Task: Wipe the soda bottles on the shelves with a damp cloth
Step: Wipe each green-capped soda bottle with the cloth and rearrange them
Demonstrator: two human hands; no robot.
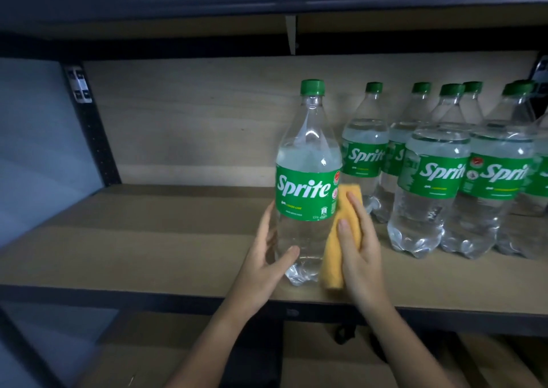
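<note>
While the left hand (267, 257) curls its fingers round the clear plastic green-labelled soda bottle (308, 180) on the wooden shelf (148, 233), the right hand (360, 239) presses a folded orange cloth (341, 239) at its three o'clock side; wiping is under way, and turning the bottle probably comes next.

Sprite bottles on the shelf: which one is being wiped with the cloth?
The leftmost bottle, standing apart from the group. The left hand steadies it and the right hand presses the orange cloth against its side.

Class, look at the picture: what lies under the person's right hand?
Under the right hand lies a folded orange cloth, pressed to the side of the front Sprite bottle. The hand covers the cloth's middle, and the bottle surface behind the cloth is hidden.
</note>
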